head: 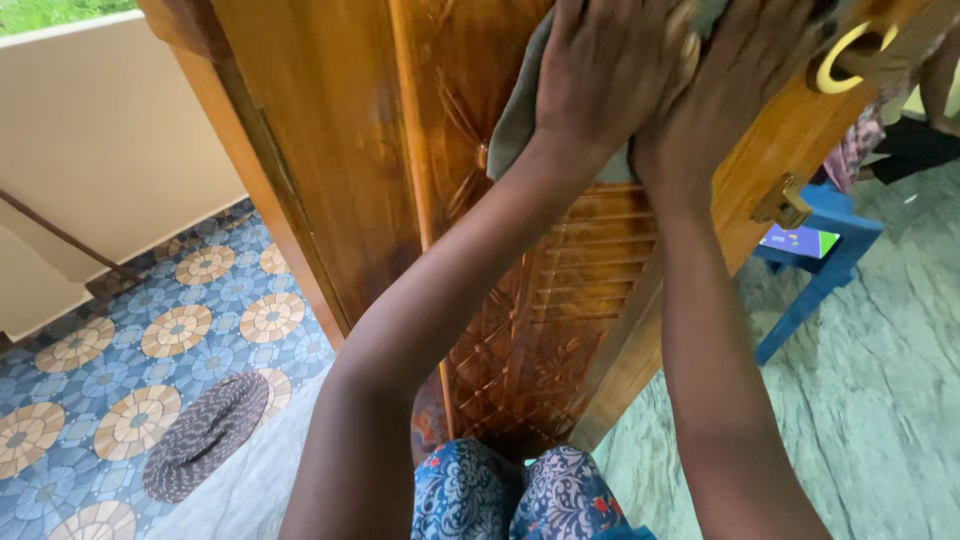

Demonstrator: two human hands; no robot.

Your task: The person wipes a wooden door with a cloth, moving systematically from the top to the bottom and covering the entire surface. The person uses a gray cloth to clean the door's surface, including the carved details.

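Observation:
A carved, glossy brown wooden door point(540, 300) stands open in front of me. My left hand point(600, 70) and my right hand point(735, 85) both press a grey-green cloth point(515, 120) flat against the door's upper carved panel. The cloth shows mostly to the left of and between my hands; the rest is hidden under them. A gold ring handle point(840, 60) hangs on the door just right of my right hand, and a brass latch point(782, 203) sits on the door's edge below it.
To the left lie a patterned blue and tan tiled floor point(130, 340) with an oval woven mat point(205, 432), and a cream wall. A blue stool point(825, 265) holding a small box stands right of the door on green marbled flooring. Another person's legs show at the top right.

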